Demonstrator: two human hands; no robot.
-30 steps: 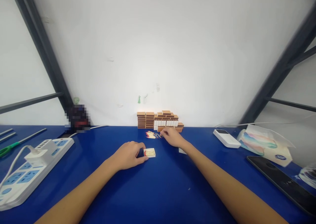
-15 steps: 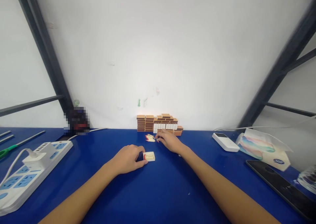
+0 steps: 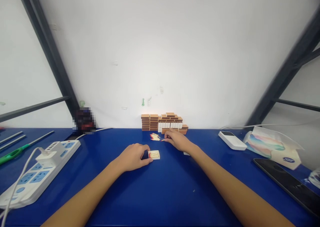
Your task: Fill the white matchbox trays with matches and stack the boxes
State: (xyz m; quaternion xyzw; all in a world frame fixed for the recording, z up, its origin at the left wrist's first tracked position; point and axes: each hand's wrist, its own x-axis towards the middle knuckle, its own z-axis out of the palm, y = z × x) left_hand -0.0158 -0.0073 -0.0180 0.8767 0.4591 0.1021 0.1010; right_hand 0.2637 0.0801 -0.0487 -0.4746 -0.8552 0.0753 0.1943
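Note:
A small white matchbox tray (image 3: 155, 154) with several matches in it lies on the blue table. My left hand (image 3: 133, 157) grips its left end, thumb at the near corner and fingers at the far side. Beyond the tray is a loose pile of red-tipped matches (image 3: 155, 137). To the right of that pile, my right hand (image 3: 178, 141) has thumb and forefinger pinched on a match (image 3: 163, 140), its red tip pointing left. Matchboxes (image 3: 150, 123) stand stacked against the wall behind; my right hand's fingers cover part of the lower row.
At left lie a power strip (image 3: 63, 157) with a plugged-in charger and a green-handled tool (image 3: 15, 153). On the right are a white device (image 3: 232, 141), a tissue pack (image 3: 272, 148) and a black phone (image 3: 282, 180). A pale flat piece (image 3: 186, 153) shows beside my right wrist.
The view has shifted slightly, so everything sits a little further right and higher. My right fingers have drawn a match slightly away from the pile; my left hand still holds the tray.

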